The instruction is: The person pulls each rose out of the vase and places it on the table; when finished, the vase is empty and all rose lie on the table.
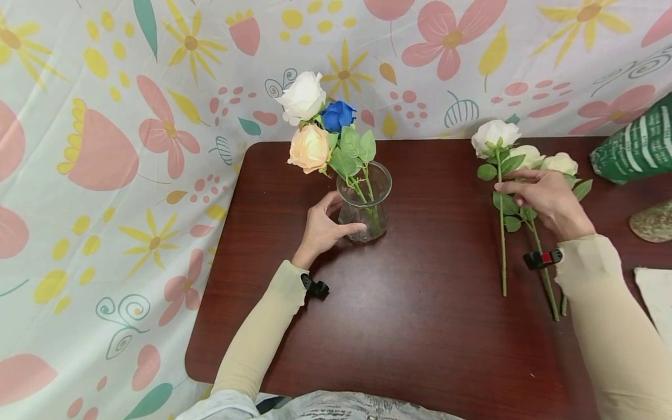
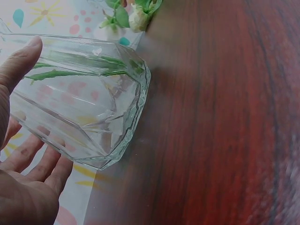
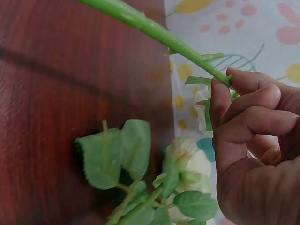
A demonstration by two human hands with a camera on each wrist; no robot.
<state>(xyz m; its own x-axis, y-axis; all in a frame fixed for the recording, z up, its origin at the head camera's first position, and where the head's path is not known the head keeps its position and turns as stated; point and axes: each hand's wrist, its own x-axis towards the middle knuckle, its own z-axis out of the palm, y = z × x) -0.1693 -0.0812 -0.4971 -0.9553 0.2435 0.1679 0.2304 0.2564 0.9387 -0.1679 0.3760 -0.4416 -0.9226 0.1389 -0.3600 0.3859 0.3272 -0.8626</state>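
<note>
A clear glass vase stands on the table, with a white rose, a blue rose and a peach rose leaning out of it to the left. My left hand holds the vase's left side, thumb in front and fingers behind; faceted glass fills the left wrist view between them. At the right, my right hand pinches the green stem of a white rose just below its bloom. Beneath that hand lie two more pale roses with green leaves.
A green patterned bag stands at the table's back right, with a rounded speckled object before it. A white cloth or paper lies at the right edge. Behind the dark wooden table hangs a flower-printed curtain.
</note>
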